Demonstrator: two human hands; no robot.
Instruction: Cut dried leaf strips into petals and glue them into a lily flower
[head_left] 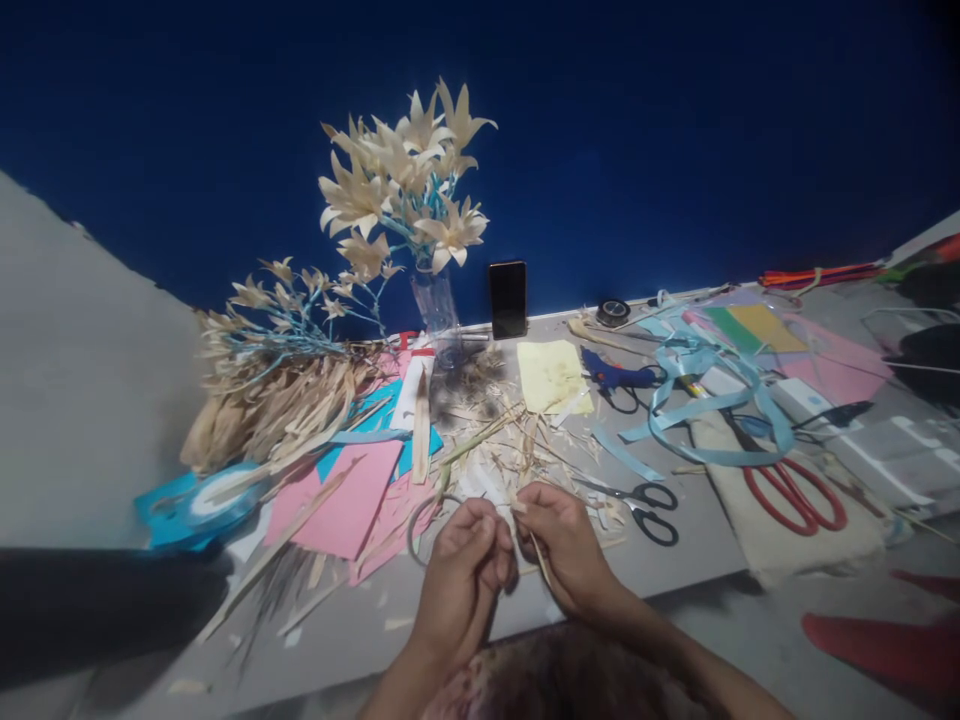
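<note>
My right hand (564,545) pinches a pale, narrow strip of dried husk (538,560), whose tail hangs down below the fingers. Close beside it, my left hand (466,565) is closed with the thumb against curled fingers; what they hold is hidden. Both hands are above the near part of the grey table (697,535). Black-handled scissors (649,505) lie just right of my right hand. A ring-shaped handle (420,525) shows partly behind my left hand. Beyond the fingers, husk scraps (517,440) are scattered.
Pale husk flowers (405,165) stand in a clear vase (436,315) near a propped phone (508,300). At left are dried husks (277,410), pink paper (352,495) and a ribbon roll (221,500). At right lie a blue glue gun (619,372), blue ribbon (712,455) and red-handled scissors (799,495).
</note>
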